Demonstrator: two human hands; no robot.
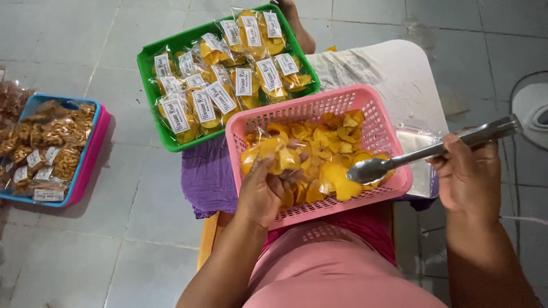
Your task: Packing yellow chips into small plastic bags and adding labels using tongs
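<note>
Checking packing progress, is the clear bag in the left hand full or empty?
Partly filled: the clear bag in the left hand holds a few yellow chips.

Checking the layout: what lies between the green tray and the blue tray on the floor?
Only bare grey tiled floor separates the green tray from the blue tray, in the head view.

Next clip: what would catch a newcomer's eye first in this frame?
The pink basket of yellow chips on the person's lap, centre frame, where the left hand holds a clear bag of chips and the right hand grips metal tongs. Behind it, a green tray of labelled packets sits on the floor.
</note>
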